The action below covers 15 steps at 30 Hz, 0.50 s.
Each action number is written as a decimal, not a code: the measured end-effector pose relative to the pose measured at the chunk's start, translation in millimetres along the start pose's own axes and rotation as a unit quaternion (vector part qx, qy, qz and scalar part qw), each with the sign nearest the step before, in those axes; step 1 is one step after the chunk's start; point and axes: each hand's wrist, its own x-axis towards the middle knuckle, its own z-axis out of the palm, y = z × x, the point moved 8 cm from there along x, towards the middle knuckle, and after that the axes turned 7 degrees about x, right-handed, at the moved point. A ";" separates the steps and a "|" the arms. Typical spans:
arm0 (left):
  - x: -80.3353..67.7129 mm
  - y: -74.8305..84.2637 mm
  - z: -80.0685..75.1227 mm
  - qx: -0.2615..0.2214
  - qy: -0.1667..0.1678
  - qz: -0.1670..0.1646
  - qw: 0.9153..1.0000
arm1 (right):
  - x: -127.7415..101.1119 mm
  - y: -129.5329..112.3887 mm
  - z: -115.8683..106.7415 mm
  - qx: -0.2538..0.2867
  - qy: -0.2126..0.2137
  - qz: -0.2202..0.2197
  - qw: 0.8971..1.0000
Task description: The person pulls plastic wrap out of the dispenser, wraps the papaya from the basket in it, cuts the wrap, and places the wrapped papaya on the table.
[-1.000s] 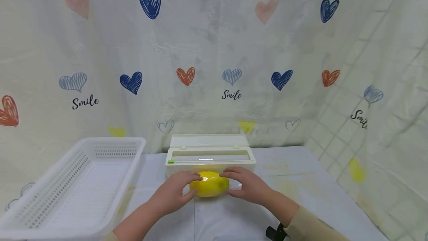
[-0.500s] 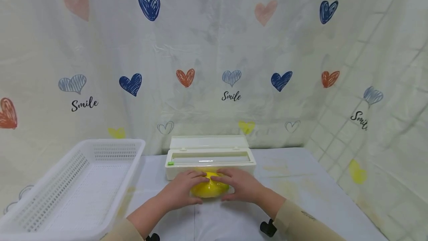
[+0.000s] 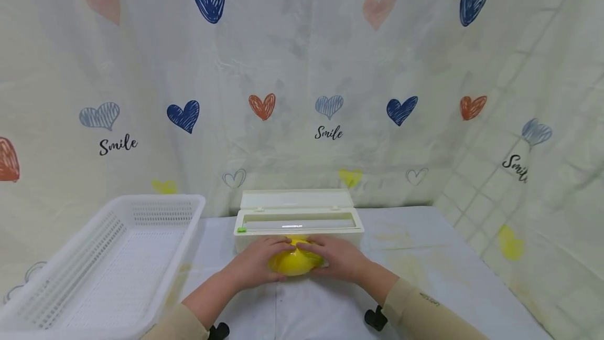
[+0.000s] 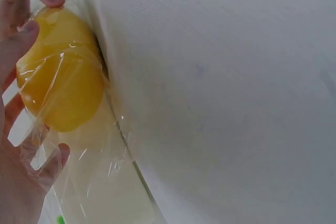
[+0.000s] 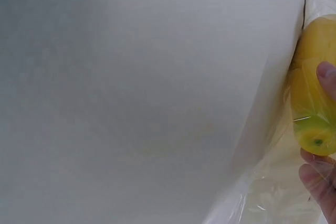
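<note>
Cloth (image 3: pixel 448 266) covers the table, with a white basket (image 3: pixel 94 256) at the left and a cream wrap box (image 3: pixel 297 224), lid up, at the back centre against a heart-print curtain (image 3: pixel 302 67). Just in front of the box, both hands curl round a yellow fruit (image 3: pixel 294 264) resting on the cloth: the left hand (image 3: pixel 257 265) grips its left side and the right hand (image 3: pixel 337 258) its right, fingertips nearly meeting on top. Clear film (image 4: pixel 79 145) clings over the fruit, crinkling under the fingers.
</note>
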 end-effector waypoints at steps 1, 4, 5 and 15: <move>0.2 -0.2 -0.4 -0.004 0.001 -0.003 1.000 | 0.1 0.3 -0.1 0.002 0.001 0.002 1.000; 0.0 -2.3 0.0 -0.021 0.000 -0.016 1.000 | 0.8 1.9 0.2 0.015 -0.001 0.010 1.000; -0.5 -3.3 0.2 -0.028 -0.001 -0.023 0.999 | 1.1 2.5 0.5 0.020 -0.003 0.013 1.000; -10.5 -0.7 -26.1 -0.027 0.037 -0.040 0.998 | 3.4 10.3 -3.2 0.095 -0.024 0.074 0.992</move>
